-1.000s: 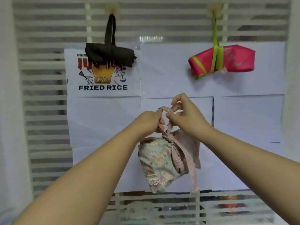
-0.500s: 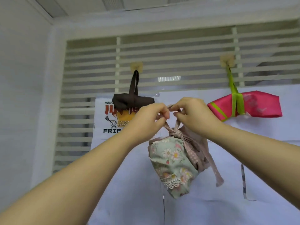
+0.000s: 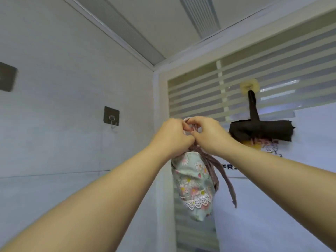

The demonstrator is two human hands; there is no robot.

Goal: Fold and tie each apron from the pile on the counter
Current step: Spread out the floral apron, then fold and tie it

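Apron (image 3: 192,182): green floral cloth with lace trim, folded into a small bundle and tied. It hangs in the air just below both hands, in front of the corner where the side wall (image 3: 54,151) meets the window.
Strap loop (image 3: 190,125): rises from the knot at the top of the bundle, held between the two hands.
Left hand (image 3: 172,136): raised, fingers curled, grip closed on the strap loop.
Right hand (image 3: 211,135): raised, touching the left hand, grip closed on the same loop.
Loose ties (image 3: 225,179): brownish, dangling down the right side of the bundle.
Dark apron (image 3: 260,130): rolled and tied, hanging by its strap from a yellow hook (image 3: 249,85) on the blinds (image 3: 281,66), to the right of the hands.
Metal hook (image 3: 111,116): fixed on the side wall, left of the hands.
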